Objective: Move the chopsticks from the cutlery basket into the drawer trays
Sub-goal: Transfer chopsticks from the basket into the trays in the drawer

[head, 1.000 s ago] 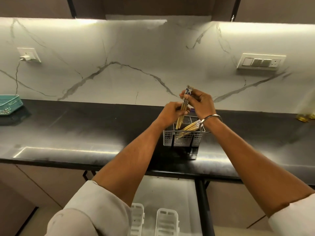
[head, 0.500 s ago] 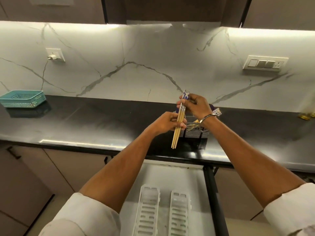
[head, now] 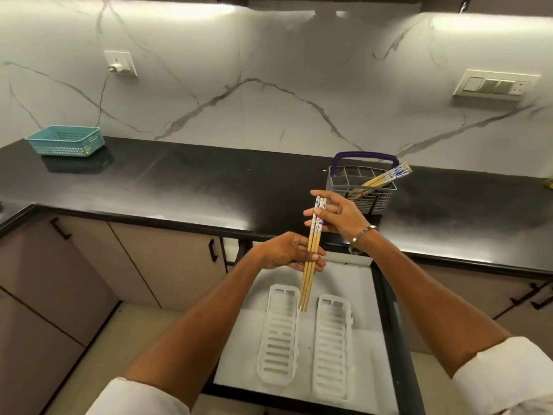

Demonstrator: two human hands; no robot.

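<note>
Three chopsticks (head: pixel 312 250) pinched in both my left hand (head: pixel 287 251) and right hand (head: pixel 335 217); I should level them over the left tray (head: pixel 279 339) before letting go.

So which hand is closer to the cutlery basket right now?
Right. The right hand sits just in front of the cutlery basket; the left hand is lower, over the open drawer.

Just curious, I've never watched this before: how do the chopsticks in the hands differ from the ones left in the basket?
The held chopsticks hang nearly upright above the drawer, gripped by the left hand and right hand. The basket chopsticks lean at a slant, untouched, inside the cutlery basket on the counter. Both bunches share pale wood and blue-patterned white tops.
</note>
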